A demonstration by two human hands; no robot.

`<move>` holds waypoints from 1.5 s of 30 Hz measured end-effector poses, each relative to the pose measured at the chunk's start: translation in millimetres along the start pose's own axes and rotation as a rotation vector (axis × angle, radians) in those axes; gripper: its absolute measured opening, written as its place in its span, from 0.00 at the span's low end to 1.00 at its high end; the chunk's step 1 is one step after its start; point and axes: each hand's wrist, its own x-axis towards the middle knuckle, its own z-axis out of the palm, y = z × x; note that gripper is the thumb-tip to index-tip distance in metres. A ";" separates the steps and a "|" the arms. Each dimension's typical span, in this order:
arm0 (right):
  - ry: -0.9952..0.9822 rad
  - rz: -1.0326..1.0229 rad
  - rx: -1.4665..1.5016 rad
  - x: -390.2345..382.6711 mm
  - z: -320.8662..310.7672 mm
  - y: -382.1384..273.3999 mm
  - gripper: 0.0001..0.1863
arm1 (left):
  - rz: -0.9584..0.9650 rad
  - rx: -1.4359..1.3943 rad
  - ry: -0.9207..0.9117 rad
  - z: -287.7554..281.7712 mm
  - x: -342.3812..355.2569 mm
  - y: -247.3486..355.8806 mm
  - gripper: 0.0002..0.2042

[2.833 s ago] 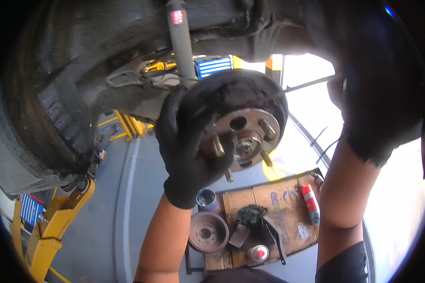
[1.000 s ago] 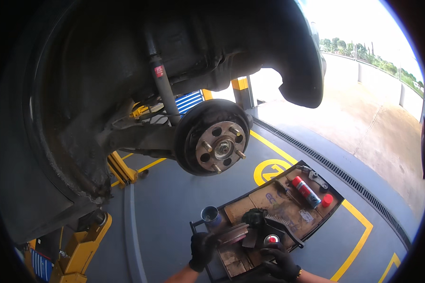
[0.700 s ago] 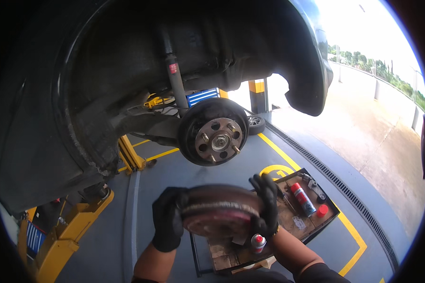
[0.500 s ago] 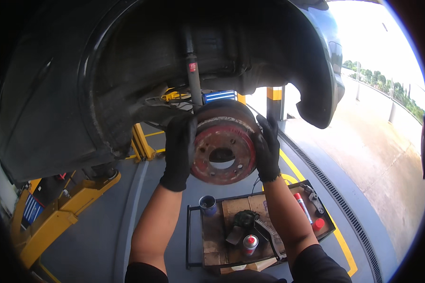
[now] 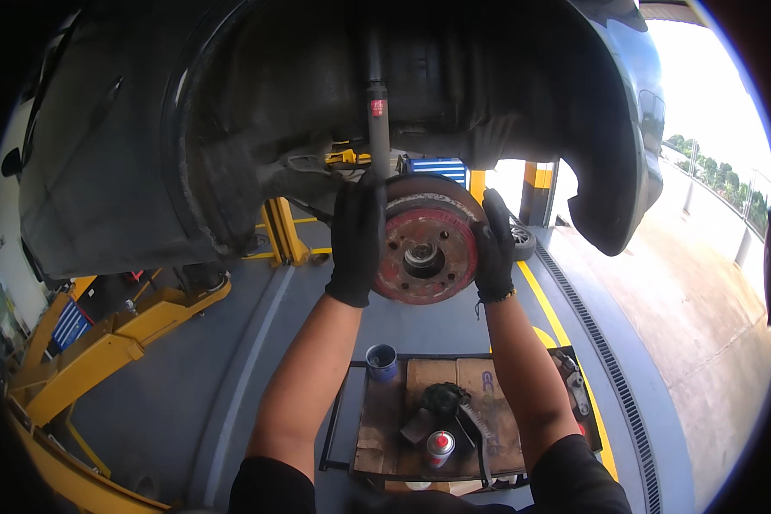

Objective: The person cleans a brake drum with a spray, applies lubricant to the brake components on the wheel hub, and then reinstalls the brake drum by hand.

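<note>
A rusty brake disc (image 5: 455, 257) with a red-painted centre is held upright under the car's wheel arch (image 5: 257, 128). Black-gloved, my left hand (image 5: 356, 244) grips its left edge. My right hand (image 5: 494, 253), gloved too, clasps the opposite edge. Through the disc's centre hole shows a round metal hub end (image 5: 420, 252); whether the disc touches the hub I cannot tell. Just behind and above stands a shock absorber (image 5: 379, 128) with a red label.
Below my arms is a cart (image 5: 377, 450) covered with cardboard. On it are a blue tin (image 5: 381, 363), a red-capped spray can (image 5: 439, 449), a wire brush (image 5: 478, 428) and a dark bundle (image 5: 444, 399). A yellow lift arm (image 5: 137, 334) extends at left.
The view has shifted, so the car and cart sit differently in it. Both hands still hold the disc. A metal hub end now shows in its centre hole, where floor showed before.
</note>
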 end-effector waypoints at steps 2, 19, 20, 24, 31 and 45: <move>0.033 0.079 0.110 -7.9 2.5 4.3 0.29 | -0.046 -0.145 -0.015 4.6 3.9 9.5 0.18; 0.132 -0.141 -0.549 -39.6 16.0 -13.9 0.16 | -0.038 0.080 -0.325 -1.0 33.1 37.3 0.16; 0.160 -0.138 -0.485 -37.8 17.2 -14.6 0.16 | -0.087 0.128 -0.351 -0.6 34.9 37.7 0.14; 0.198 0.090 -0.024 -39.5 20.1 -6.6 0.15 | -0.004 0.089 -0.271 6.3 31.1 22.3 0.18; 0.169 0.093 -0.110 -32.9 11.0 7.3 0.22 | -0.166 0.049 -0.188 14.6 24.4 17.8 0.30; 0.221 0.032 -0.133 2.2 -5.8 -67.6 0.20 | -0.337 -0.178 0.233 -34.9 -34.7 10.6 0.24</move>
